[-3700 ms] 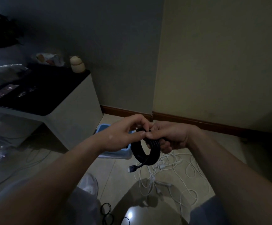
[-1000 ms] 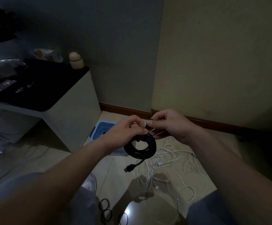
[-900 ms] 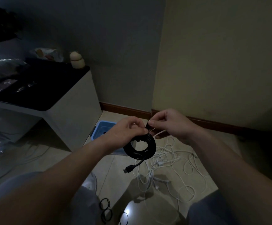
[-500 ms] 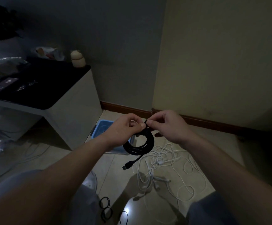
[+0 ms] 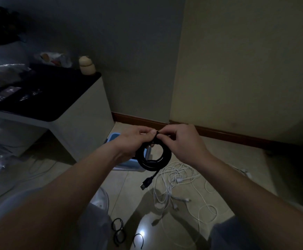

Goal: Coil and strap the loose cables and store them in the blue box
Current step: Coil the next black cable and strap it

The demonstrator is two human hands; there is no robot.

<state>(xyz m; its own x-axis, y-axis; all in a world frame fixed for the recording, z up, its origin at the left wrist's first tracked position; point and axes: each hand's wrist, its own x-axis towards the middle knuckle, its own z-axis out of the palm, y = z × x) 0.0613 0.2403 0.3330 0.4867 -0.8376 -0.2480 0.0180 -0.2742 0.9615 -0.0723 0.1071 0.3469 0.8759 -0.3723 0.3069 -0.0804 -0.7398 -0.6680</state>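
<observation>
Pinching the top of the round black coiled cable [image 5: 154, 158], both hands meet above the tiled floor [image 5: 129, 186]: the left hand [image 5: 135, 141] grips the bundled loops while the right hand [image 5: 181, 143] nips what looks like a thin strap [image 5: 157, 132] there, too dark to be sure. The coil hangs before the blue plastic box [image 5: 127, 163], USB plug [image 5: 145, 184] dangling. I'd cinch snugly, loops flat and even, plug tucked before dropping it in; the tangled white cables [image 5: 179, 177] lie on the floor beyond
</observation>
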